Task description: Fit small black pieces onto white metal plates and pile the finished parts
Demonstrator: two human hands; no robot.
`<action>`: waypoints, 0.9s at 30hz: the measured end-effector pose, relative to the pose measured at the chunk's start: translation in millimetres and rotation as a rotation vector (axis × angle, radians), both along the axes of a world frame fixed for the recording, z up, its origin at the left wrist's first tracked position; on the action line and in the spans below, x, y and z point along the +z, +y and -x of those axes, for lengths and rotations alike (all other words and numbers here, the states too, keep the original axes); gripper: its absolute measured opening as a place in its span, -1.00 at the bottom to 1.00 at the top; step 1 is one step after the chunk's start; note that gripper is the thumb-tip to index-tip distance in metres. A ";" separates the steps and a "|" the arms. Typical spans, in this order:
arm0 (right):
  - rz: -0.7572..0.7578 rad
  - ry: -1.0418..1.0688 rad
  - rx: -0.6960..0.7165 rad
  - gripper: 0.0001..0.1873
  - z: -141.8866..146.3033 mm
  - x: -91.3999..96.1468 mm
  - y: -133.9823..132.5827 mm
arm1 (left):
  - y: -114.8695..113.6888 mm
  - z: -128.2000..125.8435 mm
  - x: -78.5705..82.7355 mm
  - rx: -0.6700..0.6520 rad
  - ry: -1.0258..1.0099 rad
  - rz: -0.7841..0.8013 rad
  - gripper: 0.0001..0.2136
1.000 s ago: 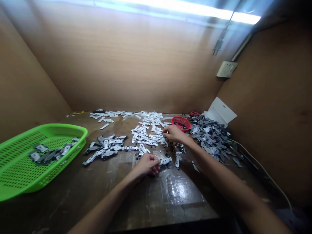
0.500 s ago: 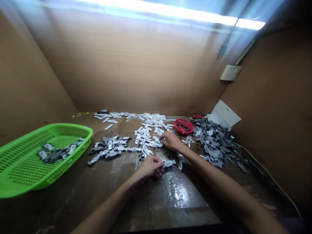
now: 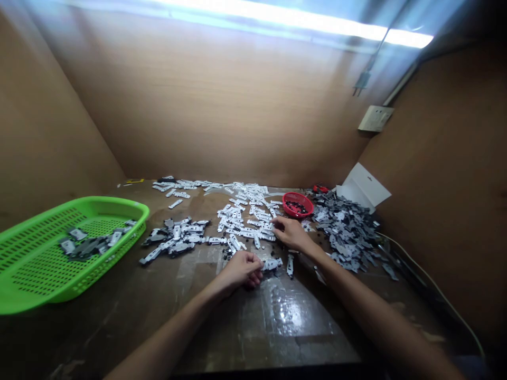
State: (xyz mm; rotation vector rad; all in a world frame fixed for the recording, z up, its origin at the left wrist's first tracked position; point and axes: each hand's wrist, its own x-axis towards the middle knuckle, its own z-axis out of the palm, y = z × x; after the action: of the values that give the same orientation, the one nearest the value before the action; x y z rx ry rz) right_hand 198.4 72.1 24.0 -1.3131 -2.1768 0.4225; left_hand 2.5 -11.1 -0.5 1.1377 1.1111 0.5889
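Handling: one person's two bare hands work among flat oblong white-and-grey metal strips point(image 3: 241, 208), far too many to count singly.

Left hand point(image 3: 241, 269): on the counter point(image 3: 119, 322), well in front of the round red plastic basket point(image 3: 297, 198) and to its left.

Left fingers point(image 3: 253, 277): curled closed, with a white-and-grey strip point(image 3: 271, 264) just beside them; whether they grip anything is hidden.

Right hand point(image 3: 293, 235): just in front of the basket.

Right fingers point(image 3: 277, 224): extended and open, their tips at the edge of the central strips.

Strips: slotted, shiny and flat, lying jumbled in three loose heaps: one scattered heap behind the hands, left of the basket; one greyer cluster point(image 3: 174, 237) further left; one dense darker grey heap point(image 3: 344, 232) to the basket's right.

Basket contents: many small black parts point(image 3: 296, 207), too small to tell apart.

Tray: one bright green perforated plastic tray point(image 3: 79, 203), far left of the basket, holding a small pile of grey strips point(image 3: 89, 247).

Beyond the basket: one white folded card point(image 3: 362, 184) to the right, leaning against the wooden side wall point(image 3: 435, 184); one cream wall socket plate point(image 3: 375, 118) above it.
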 end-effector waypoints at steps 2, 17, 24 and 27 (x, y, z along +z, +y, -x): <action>0.044 0.081 -0.032 -0.71 -11.1 0.8 -8.4 | 0.4 -0.3 -0.4 0.001 0.003 0.001 -0.74; 0.358 0.547 -0.055 -0.71 -30.3 7.4 -51.8 | 2.1 -2.2 3.8 0.027 -0.009 0.032 -0.78; 0.474 0.600 0.009 -0.79 -17.4 8.0 -63.1 | 3.6 -1.4 -2.4 0.038 0.002 0.027 -0.75; 0.500 0.599 0.013 -0.84 -11.6 1.1 -65.7 | 3.7 -1.3 -2.3 0.032 0.002 0.022 -0.74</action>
State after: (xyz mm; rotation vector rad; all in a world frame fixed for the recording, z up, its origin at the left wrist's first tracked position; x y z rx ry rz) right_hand 210.0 6.4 25.1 -1.2023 -1.6222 1.2498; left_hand 3.8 -7.3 -2.8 1.1032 1.1371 0.5992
